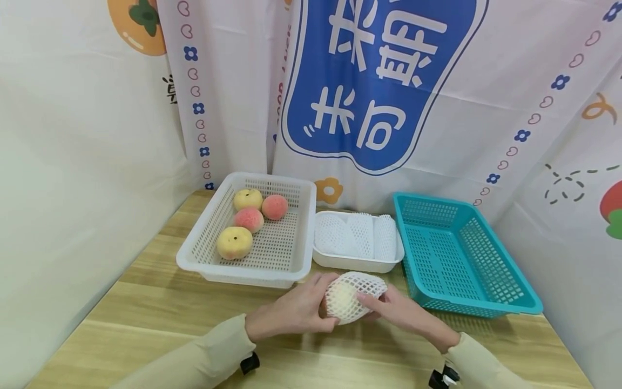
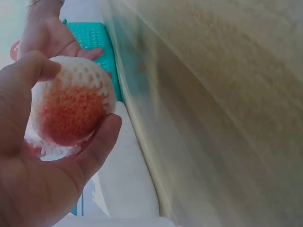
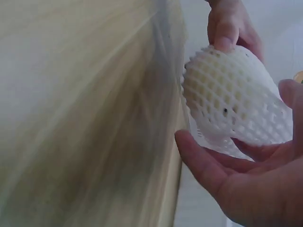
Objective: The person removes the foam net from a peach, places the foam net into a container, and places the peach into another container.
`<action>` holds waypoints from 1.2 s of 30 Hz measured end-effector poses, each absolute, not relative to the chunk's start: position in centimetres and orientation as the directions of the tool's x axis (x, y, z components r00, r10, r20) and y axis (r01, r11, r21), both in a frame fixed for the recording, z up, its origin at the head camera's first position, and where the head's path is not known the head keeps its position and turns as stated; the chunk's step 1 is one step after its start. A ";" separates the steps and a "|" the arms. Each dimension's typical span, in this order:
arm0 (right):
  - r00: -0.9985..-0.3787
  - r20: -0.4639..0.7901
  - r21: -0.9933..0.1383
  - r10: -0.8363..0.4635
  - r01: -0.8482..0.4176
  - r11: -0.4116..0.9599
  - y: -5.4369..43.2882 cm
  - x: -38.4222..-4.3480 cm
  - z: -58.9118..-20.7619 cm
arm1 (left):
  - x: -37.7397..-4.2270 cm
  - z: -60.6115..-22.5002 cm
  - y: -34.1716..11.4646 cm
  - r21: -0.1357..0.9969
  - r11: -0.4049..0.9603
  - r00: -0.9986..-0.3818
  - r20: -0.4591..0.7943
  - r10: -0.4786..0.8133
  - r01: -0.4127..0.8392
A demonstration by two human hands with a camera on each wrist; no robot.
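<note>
A peach (image 2: 71, 116) sits in a white foam net sleeve (image 1: 362, 282) above the table. Its red side is bare in the left wrist view, while yellow shows through the mesh in the right wrist view. My left hand (image 1: 298, 308) grips the peach from the left, thumb and fingers curved round it. From the right, my right hand (image 1: 403, 313) holds the loose end of the sleeve, its thumb in front and other fingers behind. The sleeve hides part of the right fingers.
Several peaches, yellow and red, lie in a white basket (image 1: 245, 275) at the back left. A white tray (image 1: 359, 263) beside it holds more foam net sleeves (image 1: 359, 235). On the right stands a teal basket (image 1: 437, 259). A printed curtain (image 1: 233, 97) hangs behind the wooden table (image 1: 160, 319).
</note>
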State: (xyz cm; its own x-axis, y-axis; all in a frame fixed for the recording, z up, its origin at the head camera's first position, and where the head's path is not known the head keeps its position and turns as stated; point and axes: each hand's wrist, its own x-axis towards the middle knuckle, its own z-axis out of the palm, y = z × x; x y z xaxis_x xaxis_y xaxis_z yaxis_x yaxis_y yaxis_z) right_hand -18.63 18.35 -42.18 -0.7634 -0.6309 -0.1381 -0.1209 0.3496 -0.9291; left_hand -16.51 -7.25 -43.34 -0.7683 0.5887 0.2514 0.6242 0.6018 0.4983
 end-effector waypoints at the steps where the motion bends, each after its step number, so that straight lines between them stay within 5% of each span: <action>1: -0.774 -0.135 -0.916 -0.619 -0.140 0.375 18.5 -18.8 -41.9 | -16.5 -43.3 -7.3 0.497 0.601 -0.765 0.244 0.596 0.627; 5: -0.855 -0.124 -0.821 -0.504 -0.197 0.536 19.0 -19.2 -40.7 | -16.7 -43.3 -7.6 0.504 0.596 -0.755 0.198 0.625 0.625; 10: -0.935 0.047 -0.620 -0.351 -0.303 0.723 18.9 -19.1 -39.6 | -17.0 -43.4 -8.0 0.510 0.590 -0.742 0.153 0.653 0.625; 14: -0.873 0.078 -0.557 -0.481 -0.438 0.705 18.2 -18.5 -39.7 | -17.2 -43.5 -8.1 0.510 0.587 -0.733 0.137 0.666 0.629; 18: -0.746 0.037 -0.490 -0.664 -0.593 0.639 17.1 -17.9 -40.5 | -17.3 -43.6 -8.1 0.512 0.580 -0.725 0.132 0.676 0.634; 24: -0.624 0.057 -0.462 -0.779 -0.708 0.533 15.8 -18.0 -41.1 | -17.5 -43.6 -7.8 0.523 0.569 -0.722 0.139 0.678 0.635; 28: -0.617 0.052 -0.460 -0.785 -0.712 0.530 15.5 -18.3 -41.3 | -17.7 -43.5 -7.7 0.537 0.546 -0.708 0.145 0.691 0.643; 36: -0.713 0.021 -0.506 -0.701 -0.612 0.608 15.9 -19.0 -41.6 | -17.6 -43.3 -8.1 0.565 0.530 -0.720 0.176 0.671 0.632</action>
